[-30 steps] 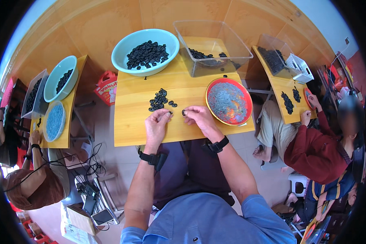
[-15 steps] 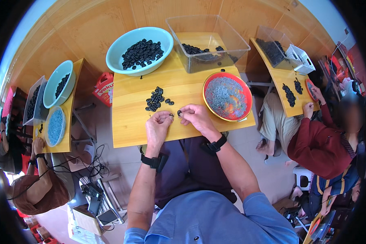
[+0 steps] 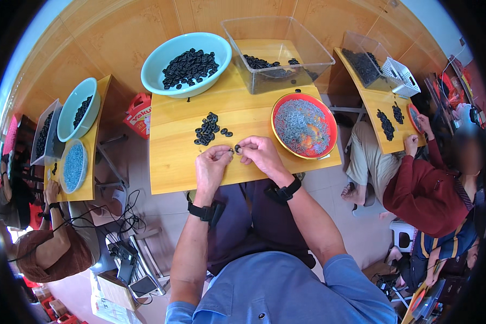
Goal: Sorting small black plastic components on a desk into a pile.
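Over the front part of the yellow table [image 3: 173, 167], my left hand [image 3: 213, 166] is closed in a pinch. A tiny thing shows at its fingertips, too small to name. Close beside it my right hand [image 3: 260, 155] pinches a small black ring-shaped part [image 3: 237, 148] between thumb and forefinger. The fingertips of both hands almost meet. Just beyond them lies a loose pile of black ring-shaped parts [image 3: 206, 129], with a few strays to its right. To the right of my hands stands a red bowl [image 3: 332, 127] holding many small grey wire-like pieces [image 3: 299, 121].
A light-blue basin [image 3: 151, 75] of black parts and a clear plastic bin [image 3: 286, 81] stand at the back. Co-workers sit at side tables left [image 3: 103, 108] and right [image 3: 370, 121]. Cables [image 3: 127, 216] and a metal-legged stand are at lower left.
My two hands have drawn slightly closer together, fingertips nearly meeting. The whole view has shifted a little; the pile and the bowls look the same.
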